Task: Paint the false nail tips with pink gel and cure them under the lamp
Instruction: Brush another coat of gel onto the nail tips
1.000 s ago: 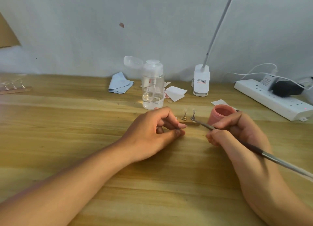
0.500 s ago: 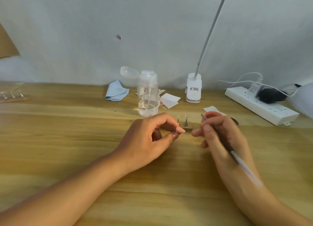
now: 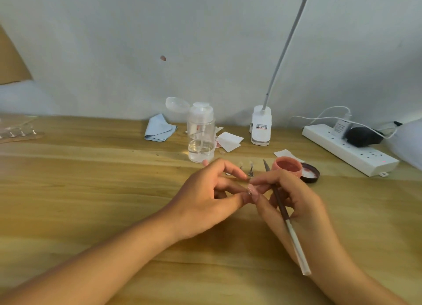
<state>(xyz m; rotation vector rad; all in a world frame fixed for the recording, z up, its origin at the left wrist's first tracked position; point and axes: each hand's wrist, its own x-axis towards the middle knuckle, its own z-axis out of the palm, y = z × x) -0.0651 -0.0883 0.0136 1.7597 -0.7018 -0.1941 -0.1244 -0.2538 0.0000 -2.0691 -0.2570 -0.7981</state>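
Head view: at frame centre the left hand pinches what seems a small tip. The right hand grips the brush and also touches that tip. Light, thin and slippery, it is probably best held by its edges. Other tips stand just above, near the gel pot.

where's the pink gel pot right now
In the head view the gel pot sits right of centre on the table, just beyond the right hand, with a black lid lying beside it on the right.
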